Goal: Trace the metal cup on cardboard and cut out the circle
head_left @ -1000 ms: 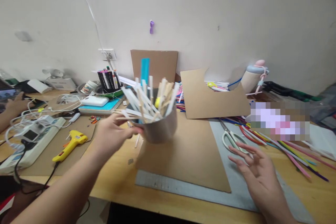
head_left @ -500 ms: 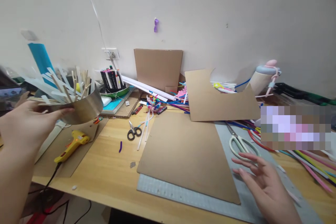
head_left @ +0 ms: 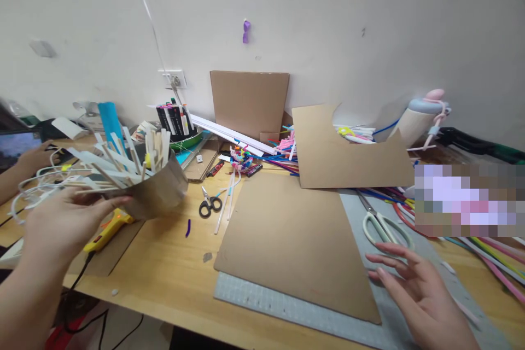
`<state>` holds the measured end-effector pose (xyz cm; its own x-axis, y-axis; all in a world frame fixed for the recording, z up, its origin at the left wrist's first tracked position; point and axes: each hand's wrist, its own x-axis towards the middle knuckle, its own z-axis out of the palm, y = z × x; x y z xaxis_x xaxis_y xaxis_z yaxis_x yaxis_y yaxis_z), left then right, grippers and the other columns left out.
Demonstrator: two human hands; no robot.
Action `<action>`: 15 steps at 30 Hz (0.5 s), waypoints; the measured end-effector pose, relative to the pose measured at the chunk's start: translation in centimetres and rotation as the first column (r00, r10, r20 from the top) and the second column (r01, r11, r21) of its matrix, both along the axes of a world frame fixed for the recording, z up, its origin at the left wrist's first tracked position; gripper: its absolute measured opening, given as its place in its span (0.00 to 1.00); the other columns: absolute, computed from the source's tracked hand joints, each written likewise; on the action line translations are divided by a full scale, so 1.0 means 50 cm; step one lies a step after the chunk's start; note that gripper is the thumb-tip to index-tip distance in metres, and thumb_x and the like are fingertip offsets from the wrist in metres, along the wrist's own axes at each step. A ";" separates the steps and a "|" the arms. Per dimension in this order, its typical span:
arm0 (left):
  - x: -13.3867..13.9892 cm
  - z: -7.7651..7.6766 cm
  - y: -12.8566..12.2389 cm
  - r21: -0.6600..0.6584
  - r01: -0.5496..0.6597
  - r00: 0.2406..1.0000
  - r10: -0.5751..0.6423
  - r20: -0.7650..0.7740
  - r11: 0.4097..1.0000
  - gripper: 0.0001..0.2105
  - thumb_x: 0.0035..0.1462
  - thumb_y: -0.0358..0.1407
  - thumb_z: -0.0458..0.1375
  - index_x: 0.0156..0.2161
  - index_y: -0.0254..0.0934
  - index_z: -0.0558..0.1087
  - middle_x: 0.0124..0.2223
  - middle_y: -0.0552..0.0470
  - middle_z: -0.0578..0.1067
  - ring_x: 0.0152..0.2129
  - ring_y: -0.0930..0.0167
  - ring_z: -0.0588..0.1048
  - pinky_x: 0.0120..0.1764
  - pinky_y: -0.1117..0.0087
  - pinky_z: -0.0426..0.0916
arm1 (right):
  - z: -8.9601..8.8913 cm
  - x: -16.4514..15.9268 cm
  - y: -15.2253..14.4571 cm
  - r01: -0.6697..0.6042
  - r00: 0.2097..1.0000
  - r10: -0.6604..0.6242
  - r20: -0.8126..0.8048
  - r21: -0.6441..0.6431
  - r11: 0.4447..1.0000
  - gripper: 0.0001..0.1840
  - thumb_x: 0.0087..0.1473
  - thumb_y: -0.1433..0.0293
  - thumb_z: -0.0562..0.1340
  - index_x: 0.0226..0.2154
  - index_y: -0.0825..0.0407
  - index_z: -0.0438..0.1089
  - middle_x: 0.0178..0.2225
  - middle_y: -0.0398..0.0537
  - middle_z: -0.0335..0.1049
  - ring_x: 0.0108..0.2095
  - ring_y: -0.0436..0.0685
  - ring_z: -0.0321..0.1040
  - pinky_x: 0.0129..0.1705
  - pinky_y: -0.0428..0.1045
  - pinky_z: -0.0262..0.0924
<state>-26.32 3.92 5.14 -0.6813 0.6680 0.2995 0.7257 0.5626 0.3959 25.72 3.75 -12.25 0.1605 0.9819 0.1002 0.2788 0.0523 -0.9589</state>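
My left hand [head_left: 61,229] grips the rim of a round metal bowl [head_left: 153,199], thumb in front and fingers at the edge. Wooden sticks [head_left: 153,150], pale strips and a blue strip [head_left: 110,123] stick up out of the bowl. It is held above the table, partly covering a yellow hot glue gun [head_left: 107,231]. My right hand [head_left: 418,295] holds nothing; its fingers are apart above the grey cutting mat [head_left: 287,311]. Just beyond its fingertips are green-handled scissors [head_left: 388,229]. A square of cardboard [head_left: 293,246] lies flat on the mat.
Black-handled scissors [head_left: 210,206] and a short purple piece [head_left: 188,228] lie on the wooden table. A notched cardboard piece [head_left: 344,161] leans at the back. Markers [head_left: 174,120] stand near the wall, a bottle [head_left: 420,120] at right. Another person's hand [head_left: 39,157] is at far left.
My left hand has brought the bowl rightward and lower, so it now covers part of the glue gun. My right hand stays nearly in place.
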 end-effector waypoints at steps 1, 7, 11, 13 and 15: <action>0.013 -0.008 -0.003 -0.029 -0.020 0.999 0.022 0.038 0.999 0.21 0.37 0.54 0.64 0.34 0.41 0.77 0.31 0.57 0.79 0.36 0.62 0.76 0.30 0.72 0.62 | 0.000 0.000 -0.001 0.001 1.000 -0.001 0.005 -0.003 1.000 0.26 0.51 0.57 0.63 0.50 0.46 0.60 0.48 0.55 0.67 0.47 0.65 0.68 0.44 0.58 0.70; 0.046 -0.063 0.000 -0.007 -0.022 0.994 0.022 0.109 1.000 0.23 0.37 0.56 0.64 0.32 0.38 0.76 0.32 0.53 0.79 0.34 0.60 0.76 0.29 0.70 0.62 | -0.002 0.001 -0.002 -0.030 1.000 0.029 0.010 0.014 0.999 0.25 0.51 0.58 0.62 0.50 0.46 0.60 0.44 0.53 0.68 0.45 0.63 0.69 0.42 0.56 0.71; 0.052 -0.071 0.009 0.000 -0.041 0.996 0.041 0.073 0.999 0.25 0.37 0.58 0.63 0.35 0.41 0.76 0.37 0.54 0.79 0.37 0.60 0.75 0.31 0.70 0.62 | -0.002 0.001 -0.001 -0.019 0.999 0.019 0.031 -0.002 1.000 0.25 0.51 0.58 0.63 0.50 0.45 0.60 0.43 0.51 0.69 0.44 0.63 0.70 0.42 0.55 0.71; 0.049 -0.065 0.013 -0.015 -0.060 0.996 0.061 0.066 0.998 0.24 0.37 0.58 0.63 0.34 0.42 0.76 0.36 0.55 0.78 0.36 0.61 0.75 0.31 0.70 0.62 | -0.002 0.001 -0.001 -0.018 0.999 0.018 0.030 -0.017 1.000 0.25 0.51 0.57 0.63 0.50 0.45 0.60 0.43 0.51 0.69 0.45 0.62 0.70 0.43 0.55 0.71; 0.035 -0.058 0.017 -0.028 -0.113 0.992 0.114 0.053 0.993 0.25 0.35 0.59 0.63 0.31 0.41 0.75 0.33 0.56 0.77 0.33 0.62 0.74 0.30 0.70 0.61 | -0.002 0.002 -0.001 -0.021 0.999 0.022 0.028 -0.041 0.999 0.25 0.51 0.57 0.62 0.50 0.45 0.59 0.43 0.51 0.69 0.45 0.62 0.70 0.44 0.55 0.70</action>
